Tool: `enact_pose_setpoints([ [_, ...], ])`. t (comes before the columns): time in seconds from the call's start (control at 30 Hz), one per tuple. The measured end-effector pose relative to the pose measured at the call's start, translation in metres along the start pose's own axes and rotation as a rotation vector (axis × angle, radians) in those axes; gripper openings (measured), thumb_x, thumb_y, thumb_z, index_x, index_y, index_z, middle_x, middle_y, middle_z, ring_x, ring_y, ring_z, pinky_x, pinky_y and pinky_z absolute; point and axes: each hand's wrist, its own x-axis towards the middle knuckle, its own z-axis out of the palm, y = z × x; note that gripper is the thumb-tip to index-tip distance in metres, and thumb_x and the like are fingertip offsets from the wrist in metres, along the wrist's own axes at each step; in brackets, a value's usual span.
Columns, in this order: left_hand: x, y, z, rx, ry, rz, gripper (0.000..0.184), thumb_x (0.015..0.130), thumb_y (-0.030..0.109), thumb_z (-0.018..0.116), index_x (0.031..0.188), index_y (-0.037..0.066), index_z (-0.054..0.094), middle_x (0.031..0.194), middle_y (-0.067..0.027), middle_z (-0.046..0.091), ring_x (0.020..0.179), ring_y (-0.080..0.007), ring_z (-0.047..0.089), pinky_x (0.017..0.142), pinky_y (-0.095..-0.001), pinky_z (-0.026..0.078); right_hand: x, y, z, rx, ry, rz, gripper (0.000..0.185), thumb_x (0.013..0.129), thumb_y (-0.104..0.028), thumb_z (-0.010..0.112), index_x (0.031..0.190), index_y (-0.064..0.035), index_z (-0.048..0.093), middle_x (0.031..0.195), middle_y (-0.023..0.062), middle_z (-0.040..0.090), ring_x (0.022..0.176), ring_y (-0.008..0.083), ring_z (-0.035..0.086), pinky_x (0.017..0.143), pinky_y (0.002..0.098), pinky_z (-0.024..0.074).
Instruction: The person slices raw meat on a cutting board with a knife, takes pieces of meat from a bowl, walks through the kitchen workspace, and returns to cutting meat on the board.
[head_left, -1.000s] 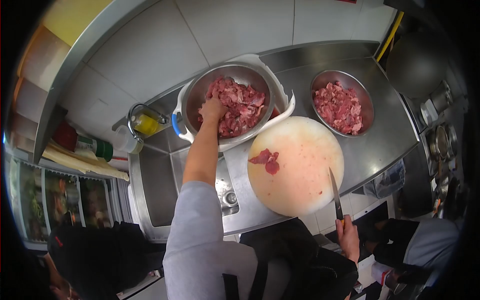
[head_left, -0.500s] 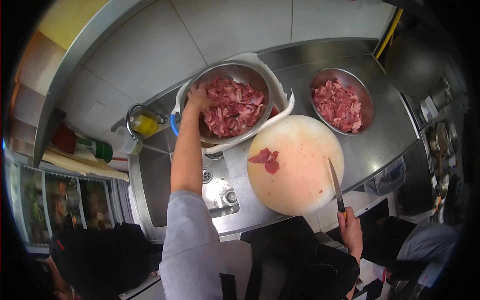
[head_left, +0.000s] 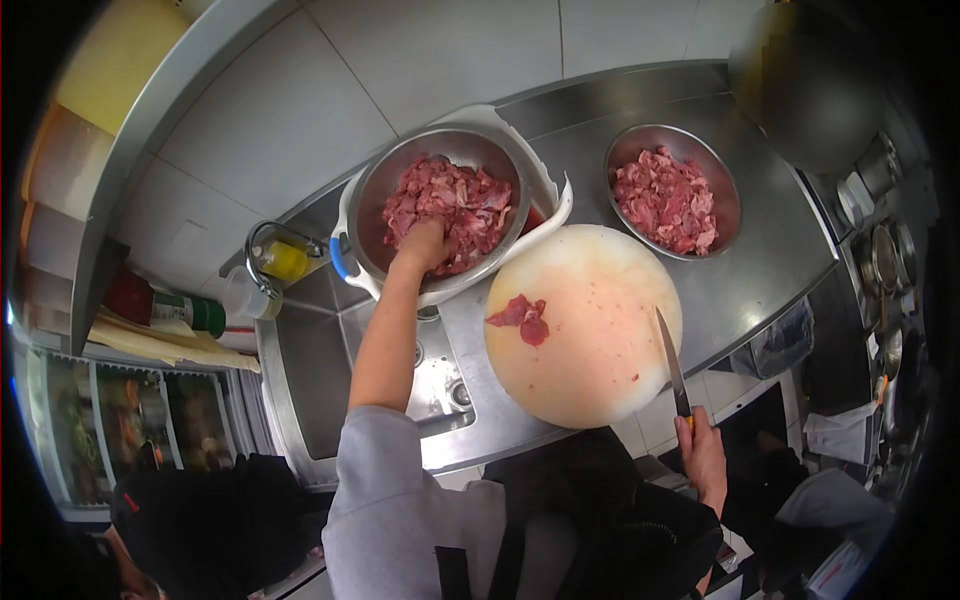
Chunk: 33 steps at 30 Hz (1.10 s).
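In my head view, my left hand [head_left: 425, 243] is in the raw meat [head_left: 456, 205] in the large steel bowl [head_left: 365, 205], near the bench's [head_left: 560, 120] far edge; its fingers are buried, so I can't tell how far open it is. My right hand [head_left: 702, 450] is closed around the handle of the knife [head_left: 675, 368], past the bench's near edge, the blade reaching over the round board's [head_left: 585, 375] right side. A dark red piece [head_left: 524, 318] lies toward the board's left edge. A smaller bowl [head_left: 728, 215] of cut meat sits beyond its upper right. The green-and-white label on the container [head_left: 192, 313] at left is too small to read. White tub handles stick out between large bowl and board.
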Motion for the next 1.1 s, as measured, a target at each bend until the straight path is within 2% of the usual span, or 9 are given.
enact_pose_setpoints([
  [0.07, -0.001, -0.005, 0.004, 0.088, 0.049, 0.131, 0.046, 0.084, 0.026, 0.088, 0.118, 0.002, 0.07, 0.117, -0.0263, 0.076, 0.115, -0.0413, 0.073, 0.097, -0.0526, 0.058, 0.005, 0.009, 0.004, 0.013, -0.048, 0.022, 0.028, 0.109, -0.033, 0.064, 0.121, -0.0083, 0.059, 0.092, 0.0315, 0.071, 0.093, 0.0573, 0.067, 0.078, 0.0625, 0.0517],
  [0.13, 0.003, 0.002, -0.012, 0.075, -0.289, 0.002, 0.046, 0.082, 0.018, 0.089, 0.121, 0.003, 0.069, 0.12, -0.0244, 0.075, 0.116, -0.0397, 0.073, 0.096, -0.0502, 0.059, 0.006, 0.009, 0.004, 0.002, -0.061, 0.019, 0.03, 0.109, -0.034, 0.064, 0.122, -0.0086, 0.059, 0.095, 0.031, 0.072, 0.095, 0.0568, 0.066, 0.08, 0.0627, 0.0517],
  [0.23, -0.004, 0.036, -0.064, 0.058, -0.403, -0.021, 0.046, 0.077, 0.01, 0.087, 0.12, 0.003, 0.071, 0.118, -0.0226, 0.076, 0.114, -0.0382, 0.074, 0.095, -0.0475, 0.059, 0.008, 0.006, 0.001, -0.022, -0.06, 0.023, 0.032, 0.109, -0.037, 0.064, 0.123, -0.0092, 0.059, 0.1, 0.0297, 0.073, 0.097, 0.0555, 0.067, 0.083, 0.0625, 0.0522],
  [0.47, 0.042, 0.079, -0.076, 0.008, -0.529, 0.129, 0.028, 0.082, 0.011, 0.082, 0.108, 0.007, 0.073, 0.109, -0.0212, 0.077, 0.109, -0.038, 0.074, 0.089, -0.0489, 0.058, 0.001, 0.013, 0.0, -0.042, -0.038, 0.054, 0.033, 0.109, -0.038, 0.064, 0.122, -0.0091, 0.058, 0.096, 0.029, 0.073, 0.095, 0.0553, 0.067, 0.082, 0.0618, 0.0529],
  [0.53, 0.057, 0.088, -0.046, 0.144, -0.049, 0.334, 0.025, 0.084, 0.012, 0.083, 0.105, 0.007, 0.071, 0.11, -0.0198, 0.075, 0.108, -0.0373, 0.075, 0.093, -0.0511, 0.058, -0.002, 0.016, 0.001, -0.042, -0.021, 0.064, 0.032, 0.109, -0.038, 0.064, 0.121, -0.0088, 0.058, 0.095, 0.0291, 0.073, 0.094, 0.0553, 0.067, 0.081, 0.0616, 0.053],
  [0.63, 0.06, 0.102, 0.007, 0.173, 0.285, 0.407, 0.017, 0.09, 0.015, 0.078, 0.103, 0.007, 0.072, 0.111, -0.0207, 0.075, 0.107, -0.0391, 0.076, 0.093, -0.0524, 0.058, -0.007, 0.021, 0.002, -0.028, -0.014, 0.062, 0.031, 0.108, -0.037, 0.065, 0.119, -0.0084, 0.057, 0.094, 0.0293, 0.072, 0.092, 0.0554, 0.068, 0.08, 0.0614, 0.0533],
  [0.77, 0.079, 0.088, 0.012, 0.014, 0.227, 0.342, 0.023, 0.094, 0.022, 0.076, 0.11, 0.005, 0.073, 0.11, -0.0218, 0.076, 0.108, -0.0394, 0.075, 0.095, -0.0518, 0.058, -0.013, 0.02, 0.0, -0.03, 0.013, 0.073, 0.03, 0.108, -0.035, 0.066, 0.117, -0.0083, 0.057, 0.091, 0.0292, 0.073, 0.092, 0.0558, 0.069, 0.078, 0.062, 0.0535],
  [0.83, 0.071, 0.091, -0.014, -0.479, 0.06, 0.146, 0.032, 0.101, 0.029, 0.073, 0.119, 0.002, 0.073, 0.109, -0.0235, 0.078, 0.108, -0.0398, 0.075, 0.094, -0.0488, 0.057, -0.012, 0.026, 0.001, 0.003, 0.004, 0.072, 0.03, 0.108, -0.035, 0.066, 0.117, -0.0084, 0.057, 0.09, 0.0288, 0.072, 0.091, 0.0557, 0.069, 0.077, 0.062, 0.0534],
  [1.1, 0.026, 0.123, -0.061, -0.72, 0.071, 0.217, 0.027, 0.111, 0.024, 0.063, 0.119, 0.0, 0.072, 0.103, -0.0225, 0.077, 0.098, -0.0381, 0.074, 0.09, -0.043, 0.056, 0.001, 0.023, 0.005, -0.008, 0.022, -0.067, 0.032, 0.109, -0.038, 0.064, 0.118, -0.0091, 0.057, 0.088, 0.0266, 0.071, 0.088, 0.0537, 0.066, 0.077, 0.0614, 0.0522],
])
